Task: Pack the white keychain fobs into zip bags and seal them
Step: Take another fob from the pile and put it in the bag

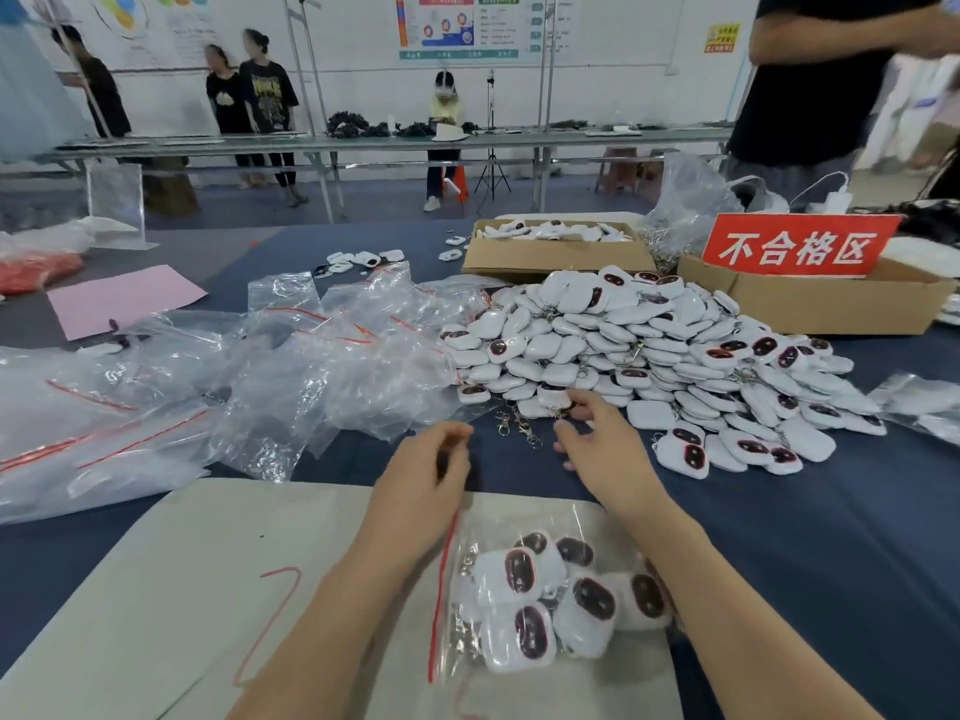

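Your right hand [605, 452] is reaching for the near edge of the fob pile [649, 350].
White, rounded-square fobs with dark oval windows are lying just ahead of its loosely curled, empty fingers. Your left hand [426, 478] is curling at the bag [545, 605] mouth between your forearms; I cannot tell whether it is pinching.

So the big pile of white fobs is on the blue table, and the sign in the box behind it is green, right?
Not quite. The sign in the box is red, not green; the head view shows it. The big pile of white fobs is on the blue table, as you said.
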### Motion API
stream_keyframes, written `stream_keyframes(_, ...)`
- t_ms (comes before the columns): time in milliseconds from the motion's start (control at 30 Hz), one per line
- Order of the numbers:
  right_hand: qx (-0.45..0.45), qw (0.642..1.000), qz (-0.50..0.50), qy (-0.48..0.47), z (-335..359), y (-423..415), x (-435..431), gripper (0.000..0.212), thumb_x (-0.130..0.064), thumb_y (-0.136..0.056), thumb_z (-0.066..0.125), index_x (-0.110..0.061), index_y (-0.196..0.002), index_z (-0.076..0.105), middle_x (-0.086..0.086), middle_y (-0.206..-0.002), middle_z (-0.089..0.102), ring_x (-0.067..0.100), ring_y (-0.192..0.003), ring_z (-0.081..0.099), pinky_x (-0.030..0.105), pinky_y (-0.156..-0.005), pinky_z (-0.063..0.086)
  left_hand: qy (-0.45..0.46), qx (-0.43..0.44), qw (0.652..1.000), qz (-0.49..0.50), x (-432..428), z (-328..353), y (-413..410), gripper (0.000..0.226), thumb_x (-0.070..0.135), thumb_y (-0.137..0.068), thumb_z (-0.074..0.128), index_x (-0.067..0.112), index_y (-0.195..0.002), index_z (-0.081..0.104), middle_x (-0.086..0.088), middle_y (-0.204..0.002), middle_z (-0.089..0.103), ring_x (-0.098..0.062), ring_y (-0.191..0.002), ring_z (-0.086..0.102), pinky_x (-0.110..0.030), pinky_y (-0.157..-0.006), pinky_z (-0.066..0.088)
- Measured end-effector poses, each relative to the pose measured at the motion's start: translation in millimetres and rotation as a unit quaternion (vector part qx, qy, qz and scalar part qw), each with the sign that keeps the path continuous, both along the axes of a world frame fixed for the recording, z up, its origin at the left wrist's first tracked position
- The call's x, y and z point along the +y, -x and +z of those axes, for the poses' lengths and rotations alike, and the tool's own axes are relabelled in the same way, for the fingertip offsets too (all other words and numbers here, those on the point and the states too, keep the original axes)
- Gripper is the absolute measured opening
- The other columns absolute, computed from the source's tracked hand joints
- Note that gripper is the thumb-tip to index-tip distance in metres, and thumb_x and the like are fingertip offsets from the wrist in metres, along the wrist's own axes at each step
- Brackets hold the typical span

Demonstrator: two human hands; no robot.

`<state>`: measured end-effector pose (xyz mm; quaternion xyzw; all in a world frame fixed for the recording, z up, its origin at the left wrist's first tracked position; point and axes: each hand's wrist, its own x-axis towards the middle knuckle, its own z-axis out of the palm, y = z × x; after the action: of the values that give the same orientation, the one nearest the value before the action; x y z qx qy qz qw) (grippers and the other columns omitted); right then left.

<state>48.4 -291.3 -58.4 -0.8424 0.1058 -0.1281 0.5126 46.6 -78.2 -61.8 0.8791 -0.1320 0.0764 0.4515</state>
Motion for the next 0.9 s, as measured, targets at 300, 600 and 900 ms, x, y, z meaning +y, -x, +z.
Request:
stream_keyframes(300, -0.038, 0.993, -0.045, 0.104, -7.4, -31.5, -2.3, 0.042, -0.048, -0.092, 0.063, -0.023, -0.126, 0.059, -0.007, -0.100, 0.059, 0.025, -0.083, 0.064, 0.041, -0.083, 0.053, -0.080, -0.007, 0.993, 0.085, -28.2, -3.0, -70.1, 0.038, 0.045, -0.102, 0.048, 0.029, -0.137, 0.050, 0.004, -0.131, 0.052, -0.021, -0.106, 0.064, -0.045, -0.091, 0.050)
stream_keyframes(600, -0.008, 0.984, 0.036, -0.173, -5.2, -31.9, -21.8, 0.022, -0.019, -0.090, 0.071, -0.035, -0.103, 0.062, -0.007, -0.094, 0.059, 0.010, -0.058, 0.066, 0.022, -0.045, 0.048, 0.008, -0.063, 0.996, 0.063, -32.8, -3.2, -72.6, 0.011, 0.042, -0.102, 0.048, 0.038, -0.109, 0.056, 0.018, -0.093, 0.062, 0.004, -0.075, 0.057, -0.021, -0.063, 0.040)
stream_keyframes(900, -0.037, 0.957, 0.165, -0.235, 0.5, -31.6, -13.9, 0.019, -0.006, -0.088, 0.073, -0.022, -0.097, 0.066, -0.007, -0.081, 0.069, 0.011, -0.067, 0.066, 0.022, -0.056, 0.053, 0.153, 0.051, 0.981, -0.108, -43.0, 5.4, -66.4, 0.017, 0.038, -0.101, 0.058, 0.032, -0.111, 0.070, 0.019, -0.074, 0.067, 0.001, -0.064, 0.057, -0.009, -0.061, 0.043)
